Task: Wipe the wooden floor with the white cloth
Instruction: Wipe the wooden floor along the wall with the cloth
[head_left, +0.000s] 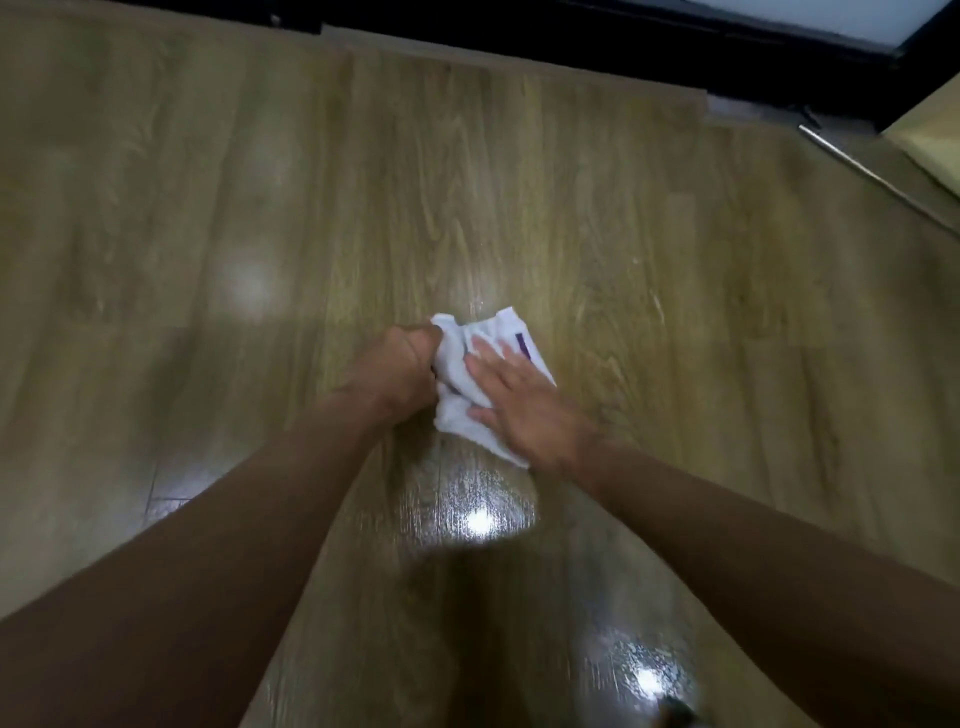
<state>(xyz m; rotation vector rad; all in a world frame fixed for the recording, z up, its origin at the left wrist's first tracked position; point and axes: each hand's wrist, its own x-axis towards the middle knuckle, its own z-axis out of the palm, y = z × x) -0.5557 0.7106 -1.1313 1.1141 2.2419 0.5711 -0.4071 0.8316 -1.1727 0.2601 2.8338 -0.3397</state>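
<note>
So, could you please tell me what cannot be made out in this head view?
Head view:
1. The left hand: its fingers curl out of sight behind its back, gripping the white cloth.
2. The purple mark on the cloth: partly under the right hand, blurred.
3. The wooden floor beneath the cloth: covered.
4. The dark object at the bottom edge: cut off, blurred.

On floor (467, 182), cloth (454, 364) beneath right hand (524, 410)

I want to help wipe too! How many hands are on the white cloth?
2. The left hand grips the left side of the white cloth; the right hand presses flat on top of it. No other hands show.
</note>
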